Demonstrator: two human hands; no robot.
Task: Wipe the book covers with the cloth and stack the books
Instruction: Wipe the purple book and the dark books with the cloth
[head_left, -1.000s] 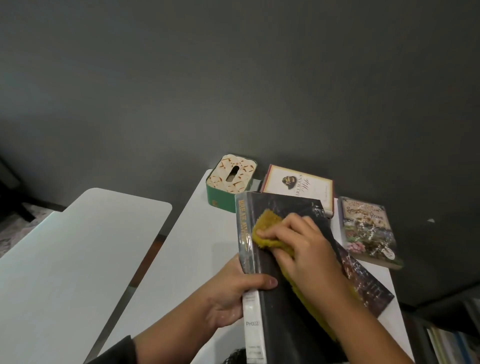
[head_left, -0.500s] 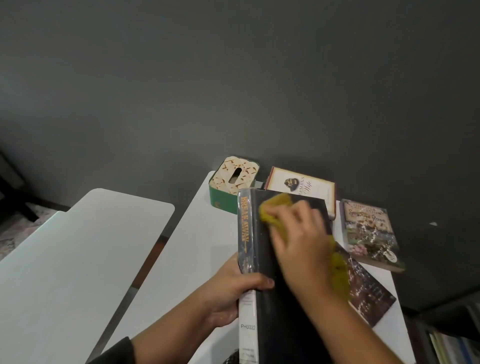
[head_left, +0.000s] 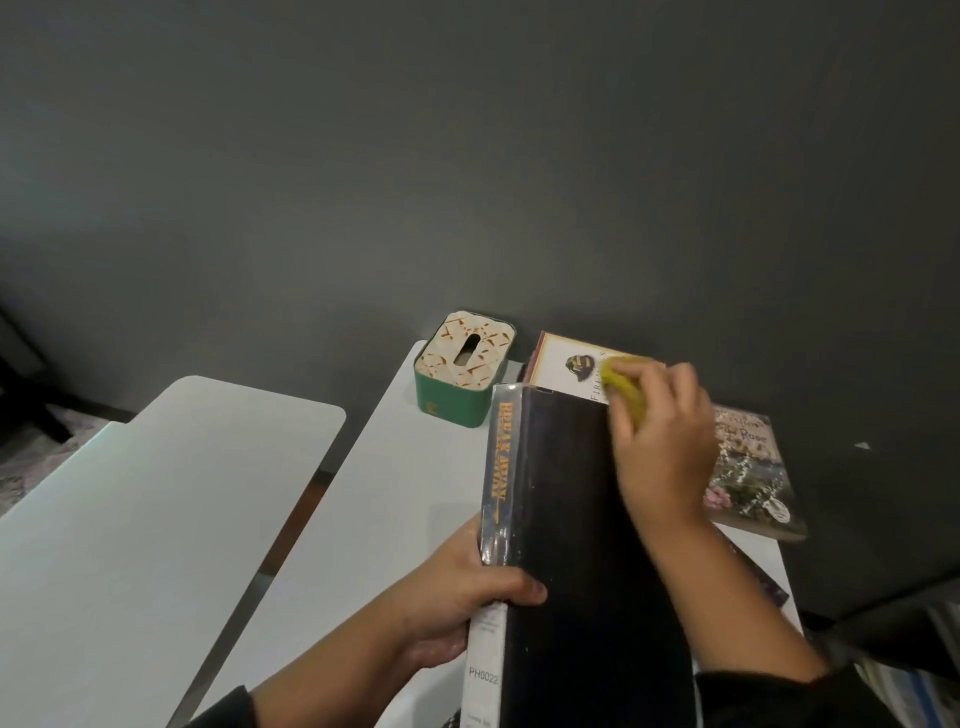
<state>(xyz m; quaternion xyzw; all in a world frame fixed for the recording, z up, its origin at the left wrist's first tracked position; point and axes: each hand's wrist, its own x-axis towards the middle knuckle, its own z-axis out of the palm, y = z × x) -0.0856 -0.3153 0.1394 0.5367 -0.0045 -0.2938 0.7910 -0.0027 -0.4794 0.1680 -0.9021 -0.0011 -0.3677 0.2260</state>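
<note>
Wiping the big black hardcover (head_left: 587, 545) is the step going on, and the grip looks decent to me. It's held up off the desk (head_left: 395, 493), tilted, spine toward the left, over the near right part of the desktop. The left hand (head_left: 457, 592) is wrapped around the spine low down, thumb lying across the cover edge. The right hand (head_left: 665, 441) has the yellow cloth (head_left: 621, 387) bunched under its curled fingers, right at the book's far top corner, pretty much running off the edge.

My take on doing this well: sweep in long passes from spine to fore-edge, overlapping each one, and don't just dab the corner. That jacket looks glossy, plastic-wrapped maybe, so it'll likely smear if the cloth stays wadded up. Flatten it out a bit. Keep the left thumb clamped, because pushing at the far end levers the book against that one grip. Flip it afterwards for the other cover, which I can't see.

Three more books lie flat on the desk: a cream-covered book (head_left: 571, 369) at the far edge, a floral book (head_left: 748, 467) at the far right corner hanging a little over the right edge, and a dark paperback (head_left: 753, 571) mostly hidden under the right forearm. A green tissue box (head_left: 462, 374) sits at the far left corner, just beside the cream one. Stack somewhere mid-desk, not near that overhanging edge.
</note>
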